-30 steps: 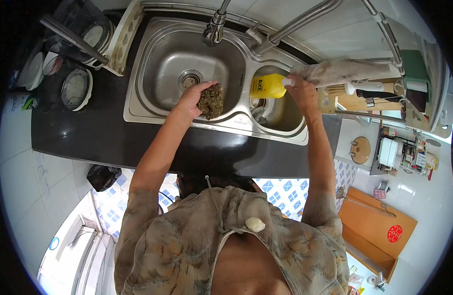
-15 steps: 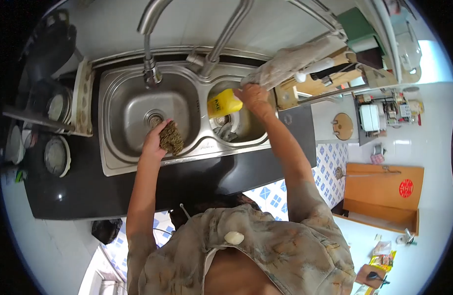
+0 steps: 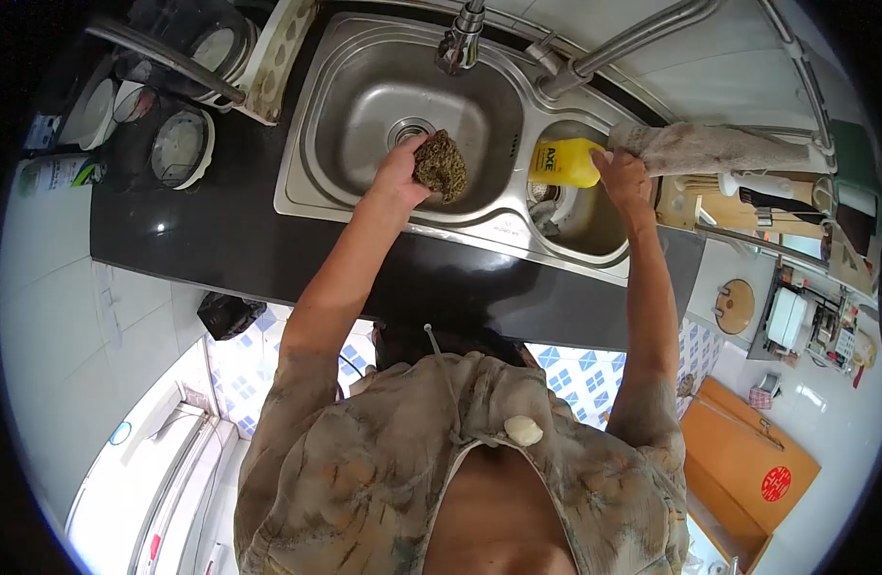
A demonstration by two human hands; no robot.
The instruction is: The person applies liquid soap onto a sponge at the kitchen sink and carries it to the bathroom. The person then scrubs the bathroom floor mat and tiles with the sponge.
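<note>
My left hand (image 3: pixel 402 174) holds a brown-green scouring pad (image 3: pixel 441 166) over the near side of the large sink basin (image 3: pixel 364 125). The fingers lie partly behind the pad. In my right hand (image 3: pixel 623 175) is the top end of a yellow AXE bottle (image 3: pixel 567 162), tipped on its side above the smaller basin (image 3: pixel 602 225). The bottle's label end points left, toward the divider between the basins. Some grey matter (image 3: pixel 544 218) lies near the small basin's drain, partly below the bottle.
A steel faucet (image 3: pixel 460 43) hangs over the large basin's back edge. Dishes (image 3: pixel 182 149) and a rack (image 3: pixel 273 67) are at left. A greyish cloth (image 3: pixel 719 149) on a rail and utensils (image 3: pixel 767 187) sit right of my right hand. Black countertop (image 3: pixel 441 278) runs in front.
The camera view has swung, shifting the scene. Both hands keep hold of the pad and the bottle; the bottle now lies more nearly level than half a second ago.
</note>
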